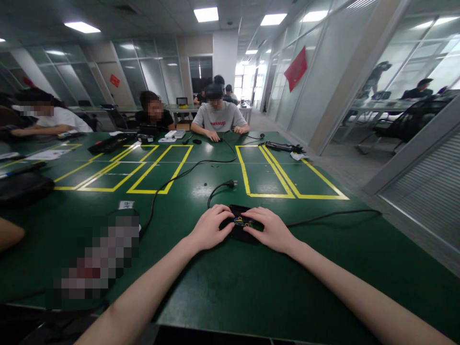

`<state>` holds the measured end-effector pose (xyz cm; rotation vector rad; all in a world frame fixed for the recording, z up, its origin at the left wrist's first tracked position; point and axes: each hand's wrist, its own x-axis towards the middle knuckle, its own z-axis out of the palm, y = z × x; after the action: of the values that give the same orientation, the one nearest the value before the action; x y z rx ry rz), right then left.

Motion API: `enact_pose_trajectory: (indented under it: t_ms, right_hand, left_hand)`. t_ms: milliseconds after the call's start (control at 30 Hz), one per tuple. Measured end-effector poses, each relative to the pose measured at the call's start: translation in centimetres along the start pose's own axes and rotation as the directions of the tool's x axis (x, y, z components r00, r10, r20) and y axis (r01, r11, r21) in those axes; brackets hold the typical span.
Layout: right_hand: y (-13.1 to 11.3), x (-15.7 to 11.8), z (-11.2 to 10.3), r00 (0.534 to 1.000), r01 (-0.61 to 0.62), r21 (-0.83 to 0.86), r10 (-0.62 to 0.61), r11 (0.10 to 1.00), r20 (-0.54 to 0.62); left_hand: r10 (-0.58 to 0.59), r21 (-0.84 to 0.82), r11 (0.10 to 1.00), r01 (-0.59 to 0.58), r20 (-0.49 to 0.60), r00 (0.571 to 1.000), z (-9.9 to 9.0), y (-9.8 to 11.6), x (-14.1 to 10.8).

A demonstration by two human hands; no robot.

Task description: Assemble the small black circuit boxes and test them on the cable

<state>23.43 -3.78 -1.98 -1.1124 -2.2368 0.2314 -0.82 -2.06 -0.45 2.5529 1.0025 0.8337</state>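
In the head view both hands meet over a flat black case [241, 209] on the green table. My left hand [212, 227] closes thumb and fingers on the left end of a small circuit board [243, 222] with round orange parts. My right hand [271, 229] grips its right end in the same way. The fingers cover both ends of the board. Just beyond my left hand lies a black power plug [231, 183] on a short cord. A black cable [334, 215] runs off to the right from beside my right hand.
A blurred-out long object [100, 256] lies to the left, near a white tag [126, 205]. Yellow tape [271, 195] marks rectangles on the green table [230, 297]. A long cable [168, 182] crosses it. A person in a grey shirt [219, 117] sits opposite; others sit farther left.
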Motion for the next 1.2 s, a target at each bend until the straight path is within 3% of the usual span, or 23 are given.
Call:
enact_pose_trajectory:
  t_ms: [233, 467, 700, 867, 1067, 1200]
  right_hand:
    - [0.7, 0.2, -0.2, 0.999, -0.034, 0.093, 0.034, 0.995, 0.002]
    - [0.4, 0.2, -0.5, 0.999, -0.016, 0.171, 0.007, 0.985, 0.054]
    - [0.0, 0.3, -0.6, 0.997, -0.060, 0.090, 0.056, 0.994, 0.054]
    - [-0.1, 0.1, -1.1, 0.998, -0.058, 0.045, 0.057, 0.997, 0.037]
    - [0.9, 0.0, -2.5, 0.997, -0.069, 0.056, 0.066, 0.996, 0.048]
    - [0.6, -0.2, -3.4, 0.999, -0.001, 0.116, 0.005, 0.993, -0.035]
  left_hand:
    - [0.054, -0.084, 0.995, -0.052, 0.029, 0.998, 0.1, -1.0, -0.1]
    - [-0.036, -0.030, 0.999, 0.036, -0.009, 0.999, 0.0, -0.9, -0.1]
    - [0.024, -0.039, 0.999, -0.022, 0.037, 0.999, 0.1, -1.2, 0.1]
    - [0.020, 0.011, 1.000, -0.020, 0.011, 1.000, 0.0, -1.4, 0.1]
    - [0.083, 0.188, 0.978, -0.093, 0.061, 0.995, -1.3, -1.1, 0.5]
    - [0.155, 0.186, 0.971, -0.148, -0.027, 0.988, -2.6, 0.0, 0.2]
